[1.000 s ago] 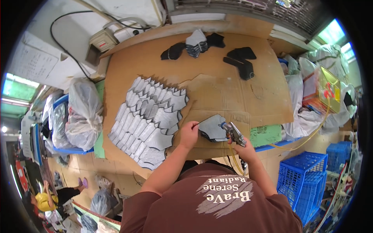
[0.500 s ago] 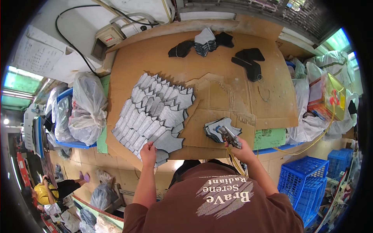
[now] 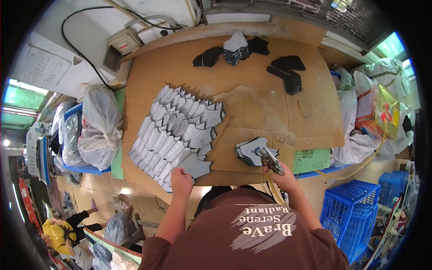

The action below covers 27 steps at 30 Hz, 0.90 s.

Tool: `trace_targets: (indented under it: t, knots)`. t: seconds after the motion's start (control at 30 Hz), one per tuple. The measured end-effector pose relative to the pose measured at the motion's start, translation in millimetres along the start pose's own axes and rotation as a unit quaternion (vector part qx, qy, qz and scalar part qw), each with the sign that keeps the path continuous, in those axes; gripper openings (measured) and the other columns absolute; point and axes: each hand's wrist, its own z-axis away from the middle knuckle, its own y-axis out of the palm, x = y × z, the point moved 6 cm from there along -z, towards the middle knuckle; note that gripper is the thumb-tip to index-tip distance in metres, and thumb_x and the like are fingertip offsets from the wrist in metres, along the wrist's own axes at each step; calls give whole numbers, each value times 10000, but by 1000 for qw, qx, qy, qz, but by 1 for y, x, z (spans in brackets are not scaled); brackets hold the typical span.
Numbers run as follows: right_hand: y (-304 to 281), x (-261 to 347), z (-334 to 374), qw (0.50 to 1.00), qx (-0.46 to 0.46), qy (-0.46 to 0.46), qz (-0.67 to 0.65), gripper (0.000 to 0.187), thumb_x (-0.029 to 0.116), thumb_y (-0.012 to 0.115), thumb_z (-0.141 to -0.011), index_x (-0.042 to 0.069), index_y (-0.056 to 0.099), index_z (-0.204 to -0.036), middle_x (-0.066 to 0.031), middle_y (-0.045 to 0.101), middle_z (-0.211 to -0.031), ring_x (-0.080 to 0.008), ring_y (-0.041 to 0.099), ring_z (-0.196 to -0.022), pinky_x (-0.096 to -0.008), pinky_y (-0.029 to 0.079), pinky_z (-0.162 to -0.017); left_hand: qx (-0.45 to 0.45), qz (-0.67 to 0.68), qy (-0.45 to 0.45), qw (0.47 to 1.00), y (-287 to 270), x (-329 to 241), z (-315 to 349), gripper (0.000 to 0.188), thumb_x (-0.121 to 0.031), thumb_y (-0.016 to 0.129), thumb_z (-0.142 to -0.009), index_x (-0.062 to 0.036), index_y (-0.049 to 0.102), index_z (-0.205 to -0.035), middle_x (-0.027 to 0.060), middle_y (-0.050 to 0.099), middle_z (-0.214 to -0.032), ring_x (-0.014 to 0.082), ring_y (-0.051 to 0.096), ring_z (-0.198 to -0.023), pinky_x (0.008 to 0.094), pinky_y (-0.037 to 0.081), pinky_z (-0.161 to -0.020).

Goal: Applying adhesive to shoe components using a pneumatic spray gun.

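Observation:
My left hand (image 3: 181, 181) is closed at the near edge of a wide spread of overlapping grey cut pieces (image 3: 180, 128) with dark pointed edges; what its fingers pinch, if anything, is hidden. My right hand (image 3: 284, 177) is wrapped round a silver spray gun (image 3: 271, 161). The gun's nozzle hangs over a small stack of similar grey pieces (image 3: 252, 147) on the cardboard, right of the spread. Thin hoses (image 3: 273, 191) run down from beneath my right hand.
Cardboard (image 3: 252, 112) covers the table. Dark pieces (image 3: 288, 74) and a tied grey stack (image 3: 236, 47) lie at the back. Plastic bags (image 3: 100, 130) fill a blue bin on the left. A yellow container (image 3: 386, 110) and blue crates (image 3: 348, 202) stand right. Another person (image 3: 63, 234) is far left.
My left hand has shifted right along the near edge of the spread, covering the nearest piece. My right hand and the spray gun have moved slightly right and down. The other person has changed posture.

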Motion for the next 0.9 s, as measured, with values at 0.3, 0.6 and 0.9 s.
trace_targets:
  t: [0.3, 0.6, 0.9]
  knots:
    - [4, -3, -3, 998, 20, 50, 31, 275, -10, 453, -693, 42, 554, -943, 9, 545, -814, -73, 456, -730, -207, 382, -666, 67, 617, -534, 574, 92, 31, 62, 81, -126, 558, -831, -52, 525, -825, 36, 573, -710, 121, 550, -602, 243, 425, -501]
    - [7, 3, -3, 997, 30, 48, 57, 253, -5, 453, -685, 35, 553, -914, -21, 565, -885, -104, 495, -818, -225, 393, -757, 24, 601, -423, 678, 41, 18, 48, 100, -105, 531, -846, -25, 498, -795, 60, 566, -685, 132, 545, -578, 251, 447, -508]
    - [11, -2, -7, 997, 34, 50, 47, 261, -6, 449, -679, 33, 555, -914, -20, 566, -880, -103, 498, -828, -225, 387, -761, -206, 603, -305, 708, -35, 154, -44, 88, -44, 506, -852, -11, 431, -883, 85, 550, -773, 148, 573, -659, 240, 483, -556]
